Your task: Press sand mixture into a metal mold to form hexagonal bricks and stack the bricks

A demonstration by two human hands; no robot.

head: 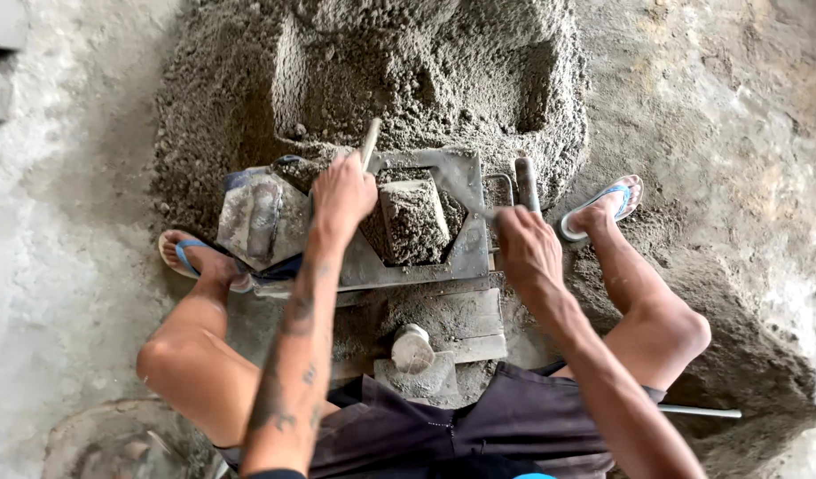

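My left hand point(340, 193) is closed around a wooden handle point(370, 142) at the left edge of a grey metal mould frame point(468, 226). Inside the frame sits a lump of damp grey sand-cement mix point(412, 220). My right hand point(525, 248) grips a thin metal tool point(466, 202) whose tip reaches into the mould from the right. A short metal bar point(525, 183) stands just beyond that hand. Both my knees bracket the mould, with blue sandals on my feet point(603, 206).
A big heap of grey mix point(408, 71) lies behind the mould. A flat metal scoop point(259, 217) rests at the left of the frame. A round capped post point(412, 348) sits between my legs. A thin rod point(701, 412) lies at right, a basin point(115, 439) at bottom left.
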